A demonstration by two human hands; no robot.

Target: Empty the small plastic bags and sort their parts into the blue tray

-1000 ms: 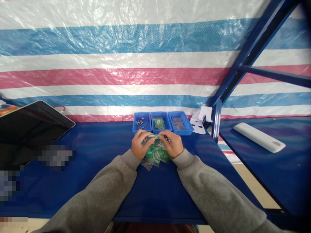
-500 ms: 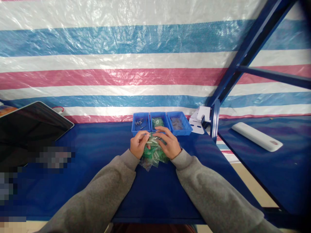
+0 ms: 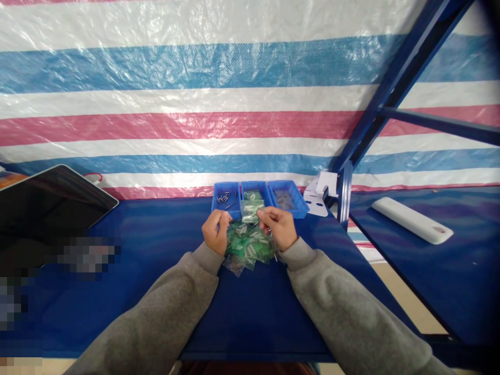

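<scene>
My right hand (image 3: 280,226) pinches a small clear plastic bag (image 3: 250,211) by its right side, holding it up in front of the middle blue bin (image 3: 267,196). White pieces show inside this bag. My left hand (image 3: 216,230) is closed, thumb against fingers, left of the bag; whatever it may hold is hidden. Below and between both hands lies a pile of small plastic bags (image 3: 248,247), green-tinted and clear, with pale and metallic pieces in them.
The left blue bin (image 3: 215,201) holds small metal pins or screws, and the right blue bin (image 3: 299,212) holds clear bags. A dark screen (image 3: 62,208) stands at left. White cut-out sheets (image 3: 316,205) lean by the blue post; a white case (image 3: 412,220) lies on the right table.
The bag with white pieces has come up off the pile in my right hand. My left hand has shifted slightly left, and its fingers have closed further.
</scene>
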